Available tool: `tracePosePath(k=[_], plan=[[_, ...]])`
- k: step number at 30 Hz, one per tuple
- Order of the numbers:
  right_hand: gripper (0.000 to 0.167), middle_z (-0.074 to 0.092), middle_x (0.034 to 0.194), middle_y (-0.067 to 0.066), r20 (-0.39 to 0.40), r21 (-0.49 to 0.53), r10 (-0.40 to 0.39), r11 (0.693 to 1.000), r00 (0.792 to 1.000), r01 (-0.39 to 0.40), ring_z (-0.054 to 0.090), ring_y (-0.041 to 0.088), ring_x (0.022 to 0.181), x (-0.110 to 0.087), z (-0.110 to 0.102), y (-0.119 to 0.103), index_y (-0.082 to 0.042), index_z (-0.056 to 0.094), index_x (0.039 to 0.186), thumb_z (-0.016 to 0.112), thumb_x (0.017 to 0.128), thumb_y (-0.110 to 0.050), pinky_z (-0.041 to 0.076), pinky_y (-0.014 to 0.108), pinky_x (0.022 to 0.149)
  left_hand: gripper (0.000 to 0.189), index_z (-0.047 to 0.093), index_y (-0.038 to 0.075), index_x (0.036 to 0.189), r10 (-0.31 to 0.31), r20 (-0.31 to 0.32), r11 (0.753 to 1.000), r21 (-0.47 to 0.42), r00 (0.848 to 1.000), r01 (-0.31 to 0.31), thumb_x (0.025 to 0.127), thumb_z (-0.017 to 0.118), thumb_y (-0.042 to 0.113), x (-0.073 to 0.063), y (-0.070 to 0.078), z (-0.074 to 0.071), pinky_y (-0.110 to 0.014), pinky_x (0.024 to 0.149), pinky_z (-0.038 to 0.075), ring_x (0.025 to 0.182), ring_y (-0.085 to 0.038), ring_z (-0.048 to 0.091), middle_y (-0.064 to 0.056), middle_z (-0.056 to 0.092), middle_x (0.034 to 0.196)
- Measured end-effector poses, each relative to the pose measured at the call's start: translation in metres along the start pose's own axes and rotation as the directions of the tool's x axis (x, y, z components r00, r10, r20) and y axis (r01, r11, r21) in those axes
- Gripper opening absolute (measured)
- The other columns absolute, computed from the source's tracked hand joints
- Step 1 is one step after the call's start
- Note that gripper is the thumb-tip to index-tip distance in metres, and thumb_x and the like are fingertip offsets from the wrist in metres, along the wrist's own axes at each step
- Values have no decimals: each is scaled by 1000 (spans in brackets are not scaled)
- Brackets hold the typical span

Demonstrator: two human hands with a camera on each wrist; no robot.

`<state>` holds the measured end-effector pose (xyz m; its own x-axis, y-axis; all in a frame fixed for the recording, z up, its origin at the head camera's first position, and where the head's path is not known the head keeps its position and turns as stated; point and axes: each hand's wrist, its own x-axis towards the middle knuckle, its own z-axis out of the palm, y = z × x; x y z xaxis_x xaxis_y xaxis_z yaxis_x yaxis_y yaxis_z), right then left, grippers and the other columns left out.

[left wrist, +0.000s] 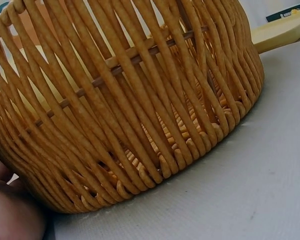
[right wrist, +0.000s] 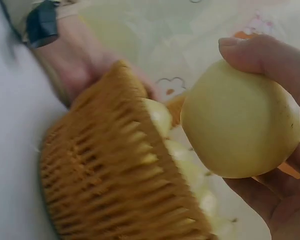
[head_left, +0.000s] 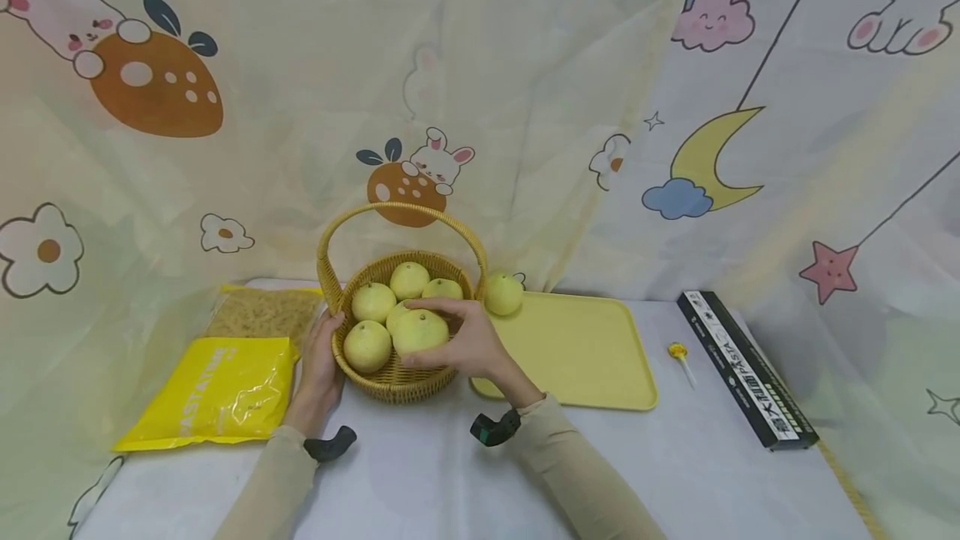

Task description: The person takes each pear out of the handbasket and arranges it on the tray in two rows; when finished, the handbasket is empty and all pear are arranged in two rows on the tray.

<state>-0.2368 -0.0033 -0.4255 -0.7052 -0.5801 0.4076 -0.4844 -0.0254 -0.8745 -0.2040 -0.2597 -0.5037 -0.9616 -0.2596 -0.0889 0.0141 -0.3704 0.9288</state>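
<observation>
My right hand (head_left: pixel 474 342) grips a round pale yellow-green pear (head_left: pixel 422 332) over the wicker basket (head_left: pixel 396 390). In the right wrist view, the thumb lies across the top of this pear (right wrist: pixel 240 122), with fingers beneath it. Several similar pears (head_left: pixel 372 303) sit inside the basket, one partly hidden by the held pear. My left hand (head_left: pixel 318 369) holds the basket's left side near the rim. Up close in the left wrist view, the basket's woven wall (left wrist: pixel 135 100) rests on the table, and part of the left hand (left wrist: pixel 12 212) shows against it.
Right of the basket lies a yellow tray (head_left: pixel 577 352), with another pear (head_left: pixel 503 294) at its back left corner. A lollipop (head_left: pixel 678 354) and a long black pasta box (head_left: pixel 746 369) are farther right. Yellow pasta bags (head_left: pixel 217 390) lie left. The basket's handle (head_left: pixel 401 207) arches above.
</observation>
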Motion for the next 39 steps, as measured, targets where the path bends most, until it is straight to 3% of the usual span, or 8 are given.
tracePosePath(k=[5,10,17,21,25,30,35,39], plan=[[65,75,132,11,-11,54,-13,998,1000,13,72,19,118,1,-18,-4,-14,76,132,98,71,-5,63,35,95,56,29,16,169,-7,-11,1000,7,1000,7,115,40,29,0,0,0,-34,135,19,158,-13,27,0,29,173],[65,75,134,6,-17,25,-45,999,999,46,70,20,123,0,-38,-7,-15,76,132,97,71,-5,64,33,90,57,28,18,169,-20,-13,1000,10,1000,20,115,40,31,1,0,0,-33,135,18,159,-12,26,1,28,174],[65,73,135,15,-7,60,-65,996,998,65,67,23,130,-2,-58,-15,-6,75,133,97,72,-2,65,34,92,58,28,18,169,-19,-12,1000,6,1000,19,114,41,32,0,-1,-2,-33,135,17,159,-12,24,2,27,174],[65,73,134,18,-20,82,-51,995,999,52,72,24,119,-6,-68,-22,-1,73,132,97,71,0,67,36,85,58,28,18,169,-18,-9,1000,4,1000,18,114,41,31,1,-1,-1,-33,135,17,159,-12,24,1,27,174],[64,74,132,17,-69,65,-44,997,997,49,75,22,108,-9,-83,-28,0,73,132,96,72,-1,67,35,80,58,27,17,169,-15,-9,1000,3,1000,15,114,41,31,1,-1,-1,-33,135,17,159,-13,24,0,26,174],[62,75,132,13,-173,25,-39,999,984,44,76,18,105,-14,-106,-30,-5,75,132,95,74,-1,67,32,79,59,26,18,170,-21,-12,1000,13,1000,21,114,41,32,0,0,-1,-33,135,17,160,-12,23,1,25,175],[62,70,137,22,-251,11,-47,999,967,51,76,20,106,-19,-130,-23,-5,74,134,93,75,3,67,34,79,60,25,17,170,-21,-12,1000,15,1000,21,114,41,32,0,0,-1,-33,135,18,160,-13,24,1,25,175],[61,70,138,20,-309,-4,-25,1000,951,24,76,18,106,-23,-145,-11,-5,73,134,92,77,4,67,33,82,60,25,17,170,-20,-13,1000,21,1000,20,114,41,33,1,-1,-1,-33,135,17,160,-13,24,0,25,175]])
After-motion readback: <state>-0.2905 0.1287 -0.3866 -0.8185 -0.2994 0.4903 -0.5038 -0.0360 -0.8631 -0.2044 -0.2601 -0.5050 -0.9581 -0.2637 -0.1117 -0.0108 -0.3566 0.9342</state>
